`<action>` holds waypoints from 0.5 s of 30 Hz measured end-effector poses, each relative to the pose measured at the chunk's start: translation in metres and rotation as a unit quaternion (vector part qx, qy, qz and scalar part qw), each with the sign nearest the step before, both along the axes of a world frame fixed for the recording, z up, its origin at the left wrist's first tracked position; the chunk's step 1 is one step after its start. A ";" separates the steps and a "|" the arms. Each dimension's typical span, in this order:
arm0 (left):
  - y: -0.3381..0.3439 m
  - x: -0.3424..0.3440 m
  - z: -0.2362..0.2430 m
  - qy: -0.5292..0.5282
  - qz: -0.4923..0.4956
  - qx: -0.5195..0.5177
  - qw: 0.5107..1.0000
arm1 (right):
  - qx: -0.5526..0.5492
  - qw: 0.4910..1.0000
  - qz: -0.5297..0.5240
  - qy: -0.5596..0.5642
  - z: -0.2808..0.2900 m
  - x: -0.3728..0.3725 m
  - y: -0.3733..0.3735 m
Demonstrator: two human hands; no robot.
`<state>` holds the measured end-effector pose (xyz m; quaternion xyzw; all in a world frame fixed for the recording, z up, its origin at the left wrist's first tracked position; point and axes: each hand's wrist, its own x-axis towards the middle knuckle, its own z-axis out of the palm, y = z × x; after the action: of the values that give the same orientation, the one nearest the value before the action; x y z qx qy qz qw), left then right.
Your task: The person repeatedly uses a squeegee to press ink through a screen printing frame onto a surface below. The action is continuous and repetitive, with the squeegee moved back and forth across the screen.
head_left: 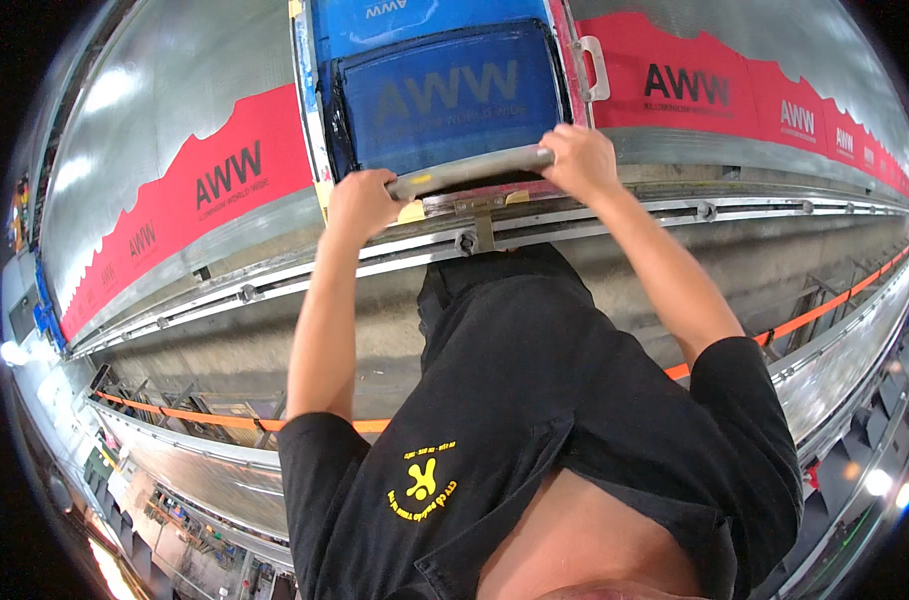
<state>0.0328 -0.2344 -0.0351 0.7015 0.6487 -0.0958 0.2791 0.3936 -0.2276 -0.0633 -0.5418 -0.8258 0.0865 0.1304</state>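
Note:
Both my hands grip a long grey squeegee (474, 172) held across the near end of a screen-printing frame (574, 85). My left hand (364, 205) is closed round its left end, and my right hand (580, 160) round its right end. Beyond the squeegee lies the frame's blue mesh (454, 105), with dark letter shapes showing through and dark ink smears along its edges. A white handle (595, 68) sticks out from the frame's right side. The squeegee's lower edge is hidden, so I cannot tell whether it touches the mesh.
Under the frame, a long grey sheet (124, 170) with a red printed band (239, 165) stretches to both sides. A metal rail (374, 262) with bolts runs along the table's near edge. Behind me are an orange strip (214, 414) and another long table (214, 490).

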 end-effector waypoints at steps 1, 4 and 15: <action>0.005 0.001 0.006 0.004 -0.008 -0.028 1.000 | -0.039 0.999 0.004 -0.008 0.011 0.001 0.008; 0.024 0.012 0.018 0.007 -0.053 0.052 0.997 | -0.132 0.990 -0.017 -0.055 0.022 0.006 0.027; 0.077 -0.001 -0.029 0.007 -0.084 0.057 0.995 | -0.241 0.962 -0.009 -0.125 -0.015 -0.008 0.092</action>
<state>0.0314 -0.1570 -0.0639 0.7678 0.5936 -0.0868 0.2250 0.3854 -0.1352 -0.0778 -0.5708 -0.7857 0.2130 -0.1075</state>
